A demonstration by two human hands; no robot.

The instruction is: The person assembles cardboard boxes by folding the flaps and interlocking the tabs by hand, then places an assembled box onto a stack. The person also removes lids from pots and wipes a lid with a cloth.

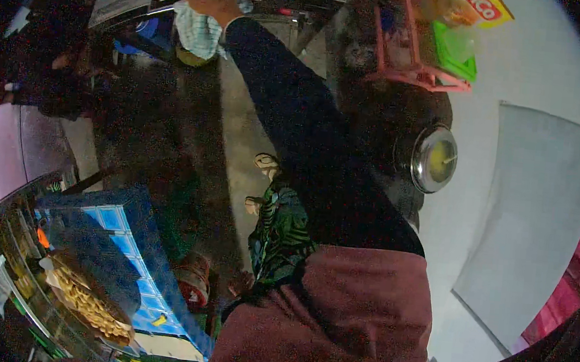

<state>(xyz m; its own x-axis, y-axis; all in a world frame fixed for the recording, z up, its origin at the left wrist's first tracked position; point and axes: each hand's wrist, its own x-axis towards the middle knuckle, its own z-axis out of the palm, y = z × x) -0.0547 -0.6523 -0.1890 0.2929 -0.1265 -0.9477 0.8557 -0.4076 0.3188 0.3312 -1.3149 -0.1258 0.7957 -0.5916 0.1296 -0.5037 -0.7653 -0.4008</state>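
R hand (214, 2), fingers bent, close tog.; holding lt checked cloth (198, 31)

Looked like a kitchen, in a home or perhaps a small food stall. Had a pink plastic rack (420, 72) beside a white wall (469, 217), with a green basket (458, 61) and a yellow-edged food packet (474, 7). Also showed a round steel pan or lid (437, 159), a checked dishcloth (198, 31) by a metal-edged table (129, 8), and, at lower left, heaped tan, finger-shaped food pieces (89, 305) near a blue tile-patterned cover (129, 243).
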